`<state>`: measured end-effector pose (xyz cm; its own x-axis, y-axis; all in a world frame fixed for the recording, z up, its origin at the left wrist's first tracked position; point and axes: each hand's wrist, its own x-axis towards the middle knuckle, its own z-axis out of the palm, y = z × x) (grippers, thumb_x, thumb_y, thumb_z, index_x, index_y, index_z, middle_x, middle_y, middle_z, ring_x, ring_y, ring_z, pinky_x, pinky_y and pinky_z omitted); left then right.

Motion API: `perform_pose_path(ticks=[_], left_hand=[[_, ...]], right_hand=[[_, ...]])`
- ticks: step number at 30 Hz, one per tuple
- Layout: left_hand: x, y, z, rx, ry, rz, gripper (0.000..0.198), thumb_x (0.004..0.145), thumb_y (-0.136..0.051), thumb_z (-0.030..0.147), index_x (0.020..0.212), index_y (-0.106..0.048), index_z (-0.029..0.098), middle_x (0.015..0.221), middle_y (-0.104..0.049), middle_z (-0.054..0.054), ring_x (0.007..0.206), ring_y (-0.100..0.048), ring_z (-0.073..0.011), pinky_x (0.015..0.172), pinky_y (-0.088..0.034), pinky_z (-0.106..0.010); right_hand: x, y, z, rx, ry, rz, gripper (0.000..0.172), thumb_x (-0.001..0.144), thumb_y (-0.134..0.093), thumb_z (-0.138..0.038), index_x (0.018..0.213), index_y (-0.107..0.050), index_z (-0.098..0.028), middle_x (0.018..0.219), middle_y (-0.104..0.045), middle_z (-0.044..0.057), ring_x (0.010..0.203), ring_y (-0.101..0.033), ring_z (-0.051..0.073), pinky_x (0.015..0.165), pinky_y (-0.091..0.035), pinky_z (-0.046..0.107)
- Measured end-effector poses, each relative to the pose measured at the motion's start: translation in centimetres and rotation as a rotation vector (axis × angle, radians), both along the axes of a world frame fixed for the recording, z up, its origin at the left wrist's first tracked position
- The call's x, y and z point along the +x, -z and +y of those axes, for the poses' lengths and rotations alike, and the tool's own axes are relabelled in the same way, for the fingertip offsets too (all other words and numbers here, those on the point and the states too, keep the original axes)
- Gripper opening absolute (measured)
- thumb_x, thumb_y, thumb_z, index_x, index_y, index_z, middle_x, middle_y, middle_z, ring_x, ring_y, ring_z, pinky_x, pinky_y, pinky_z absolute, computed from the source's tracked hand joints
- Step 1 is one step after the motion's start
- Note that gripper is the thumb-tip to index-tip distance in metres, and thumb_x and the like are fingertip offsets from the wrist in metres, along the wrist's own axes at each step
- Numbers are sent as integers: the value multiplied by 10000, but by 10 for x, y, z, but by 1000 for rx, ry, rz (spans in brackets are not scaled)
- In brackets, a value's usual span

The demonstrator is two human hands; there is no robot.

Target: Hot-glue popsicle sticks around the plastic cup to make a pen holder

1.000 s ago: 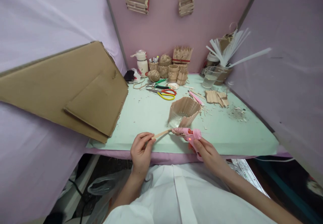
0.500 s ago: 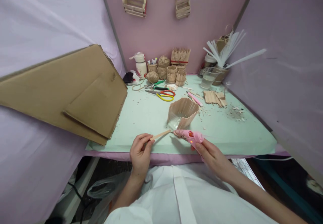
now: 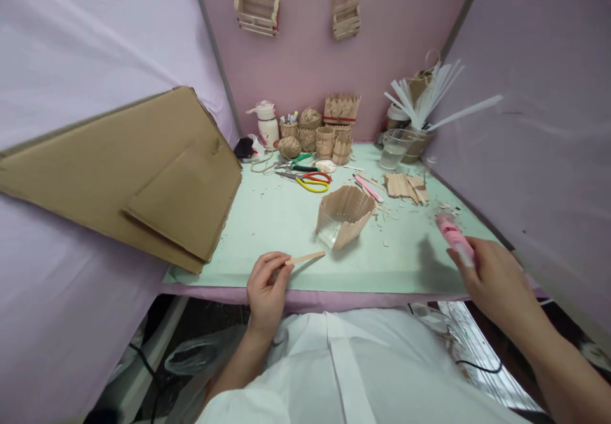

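Note:
Near the front edge of the table, my left hand [image 3: 268, 287] pinches one end of a thin wooden craft stick [image 3: 307, 258]. The stick's free end points right. Just beyond it stands a partly built container of upright wooden sticks [image 3: 353, 211], with a clear wall or base showing at its front left and an open top. Far to the right, my right hand [image 3: 489, 277] is closed around a pink hot glue gun [image 3: 453, 239], slightly blurred. Its nozzle points away from me, over a patch of scraps.
Red-and-yellow-handled scissors [image 3: 312, 182], green-handled pliers [image 3: 303, 165] and a pink craft knife [image 3: 368, 188] lie behind the container. A bundle of flat sticks [image 3: 405, 186] and a clear cup of liquid [image 3: 394, 153] are at right. Cardboard [image 3: 186, 176] leans at left.
My right hand has carried the glue gun from the stick's tip away to the right side of the table. The left hand and its stick have barely moved.

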<state>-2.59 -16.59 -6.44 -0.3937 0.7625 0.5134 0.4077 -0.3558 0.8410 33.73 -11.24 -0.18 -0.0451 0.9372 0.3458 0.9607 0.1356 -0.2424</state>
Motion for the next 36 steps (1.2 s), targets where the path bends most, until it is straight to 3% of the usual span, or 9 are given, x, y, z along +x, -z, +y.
perform_pose_path(ticks=[2, 5, 9, 11, 14, 17, 22, 31, 36], left_hand=[[1, -1, 0, 8, 9, 19, 76, 870, -679, 196, 900, -745, 220, 945, -686, -27, 885, -653, -138, 735, -533, -231], [4, -4, 0, 16, 20, 58, 73, 871, -682, 192, 904, -741, 219, 938, -688, -25, 876, -654, -142, 765, -542, -257], [10, -10, 0, 50, 41, 150, 87, 877, -678, 169, 930, -729, 217, 945, -687, -24, 892, -659, -144, 797, -545, -275], [15, -14, 1, 89, 50, 213, 102, 878, -677, 151, 946, -721, 214, 944, -685, -23, 901, -658, -138, 815, -543, -271], [23, -22, 1, 162, 59, 305, 129, 874, -678, 123, 971, -710, 202, 939, -681, -27, 896, -651, -135, 813, -543, -263], [29, -29, 1, 218, 74, 396, 156, 871, -675, 107, 1001, -694, 191, 944, -683, -42, 906, -645, -152, 819, -547, -283], [35, -32, 1, 280, 76, 537, 236, 883, -595, 39, 1057, -664, 183, 975, -702, -66, 916, -647, -176, 816, -547, -323], [46, -25, 9, 319, 3, 575, 240, 872, -619, 40, 1060, -640, 187, 982, -708, -67, 923, -649, -184, 841, -543, -345], [31, -40, 16, 285, 65, 620, 334, 891, -646, 133, 1212, -594, 206, 1089, -672, -95, 1027, -626, -210, 899, -545, -378]], right_hand=[[9, 15, 7, 18, -2, -108, 261, 921, -385, -404, 718, -477, -269, 647, -534, 106, 644, -531, 336, 626, -371, 442], [17, 33, 12, 61, 24, -242, 258, 924, -483, -400, 745, -569, -235, 667, -561, 126, 642, -552, 339, 606, -353, 424], [0, 22, 4, 235, 57, -334, 356, 913, -560, -482, 1000, -683, -159, 959, -660, 226, 828, -613, 412, 592, -369, 431], [-27, 2, -6, 305, -108, -152, 328, 938, -553, -435, 1071, -665, -157, 990, -673, 183, 908, -631, 367, 677, -427, 436], [-85, -27, -24, 266, -483, 137, 134, 959, -567, -322, 1011, -637, -220, 940, -687, 70, 897, -641, 232, 790, -421, 379], [-141, -35, -34, 240, -658, 238, 66, 945, -601, -268, 920, -640, -221, 861, -684, 19, 842, -614, 182, 818, -353, 361], [-177, -23, -29, 255, -628, 163, 154, 928, -603, -242, 790, -637, -183, 766, -649, 17, 778, -551, 178, 804, -302, 364], [-177, -16, -25, 378, -554, 74, 220, 931, -566, -169, 716, -610, -179, 697, -612, 11, 730, -506, 169, 780, -298, 353], [-172, -19, -21, 441, -511, 58, 220, 930, -567, -155, 717, -613, -188, 671, -611, 1, 717, -512, 166, 790, -297, 354]])
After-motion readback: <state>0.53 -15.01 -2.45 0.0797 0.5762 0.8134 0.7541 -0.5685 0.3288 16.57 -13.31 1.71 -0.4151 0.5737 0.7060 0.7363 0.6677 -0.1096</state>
